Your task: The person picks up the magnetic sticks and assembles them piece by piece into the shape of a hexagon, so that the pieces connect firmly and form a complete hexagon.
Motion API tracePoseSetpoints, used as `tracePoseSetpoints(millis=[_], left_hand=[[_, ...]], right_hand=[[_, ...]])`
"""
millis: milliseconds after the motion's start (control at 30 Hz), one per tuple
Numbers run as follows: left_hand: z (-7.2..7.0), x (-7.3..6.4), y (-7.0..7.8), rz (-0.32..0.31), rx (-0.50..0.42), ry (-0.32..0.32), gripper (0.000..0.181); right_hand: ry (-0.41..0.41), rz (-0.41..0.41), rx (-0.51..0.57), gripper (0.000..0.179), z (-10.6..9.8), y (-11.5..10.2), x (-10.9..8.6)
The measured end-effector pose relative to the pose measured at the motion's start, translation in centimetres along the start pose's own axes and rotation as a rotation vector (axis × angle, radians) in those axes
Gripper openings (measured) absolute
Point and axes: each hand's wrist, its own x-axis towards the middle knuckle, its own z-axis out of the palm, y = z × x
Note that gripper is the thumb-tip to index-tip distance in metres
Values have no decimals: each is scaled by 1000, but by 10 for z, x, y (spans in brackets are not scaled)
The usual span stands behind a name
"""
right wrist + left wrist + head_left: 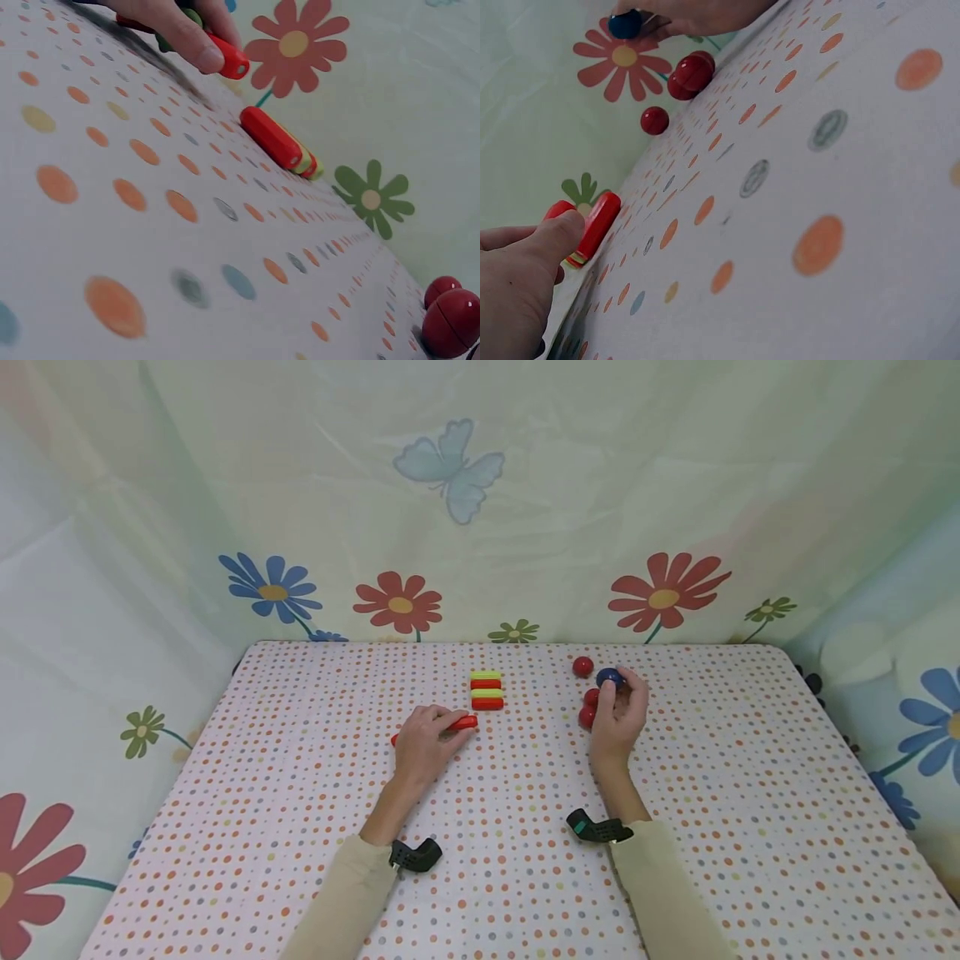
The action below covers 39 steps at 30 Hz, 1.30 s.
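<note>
My left hand [426, 745] pinches a small red block [463, 722] by thumb and fingers. Beside that hand's left edge another red piece [394, 739] shows, mostly covered; in the right wrist view a green piece [193, 16] peeks out between the fingers. Just beyond lies a row of blocks, alternating yellow-green [487, 693] and red [487, 703], side by side. My right hand [619, 727] grips a dark blue ball [610, 677] between thumb and fingers. Near it on the table are red balls: one farther back [582, 667] and two closer [587, 717], partly hidden by the hand.
A white dotted cloth covers the table [525, 860]. Behind it hangs a pale curtain [555, 527] printed with flowers and a butterfly. Dark round objects [813, 683] sit beyond the table's right edge. Each wrist wears a black camera band [600, 827].
</note>
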Motion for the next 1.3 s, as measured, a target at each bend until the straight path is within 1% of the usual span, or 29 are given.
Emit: tracePoseSetpoints(millis=[67, 167, 333, 400, 467, 533, 600, 633, 700, 767, 833, 867, 933, 1033, 1167, 1300], left_hand=[[0, 0, -1, 4, 2, 0, 32], [1, 0, -2, 9, 9, 1, 31], [1, -1, -2, 10, 8, 1, 31], [1, -1, -1, 8, 2, 0, 31], [1, -1, -1, 5, -4, -2, 31], [1, -1, -1, 3, -11, -1, 31], [1, -1, -1, 4, -11, 1, 31], [1, -1, -1, 5, -12, 2, 31], [1, -1, -1, 8, -9, 6, 30], [1, -1, -1, 14, -1, 10, 31], [1, -1, -1, 21, 6, 19, 31], [1, -1, -2, 24, 10, 23, 31], [1, -1, -2, 31, 14, 33, 31], [1, -1, -2, 36, 9, 43, 31], [2, -1, -2, 34, 1, 41, 32], [2, 0, -3, 37, 0, 38, 32]], right_hand=[[-32, -9, -11, 31, 3, 6, -3], [-56, -7, -16, 31, 4, 12, -6], [-56, -7, 7, 31, 4, 16, -8], [-53, 9, 35, 31, 4, 15, -9], [-50, 56, 83, 32, 7, 14, -11], [-57, 135, 136, 33, 12, 10, -15], [-76, 247, 184, 35, 19, 6, -21], [-101, 314, 197, 36, 23, 4, -25], [-186, 450, 210, 38, 31, 0, -32], [-282, 566, 212, 37, 40, -4, -39], [-373, 650, 220, 37, 47, -7, -45], [-402, 681, 238, 36, 50, -9, -47], [-440, 715, 252, 35, 54, -11, -51], [-474, 750, 270, 36, 56, -12, -54], [-523, 756, 263, 38, 57, -14, -54], [-556, 751, 240, 37, 59, -15, -55]])
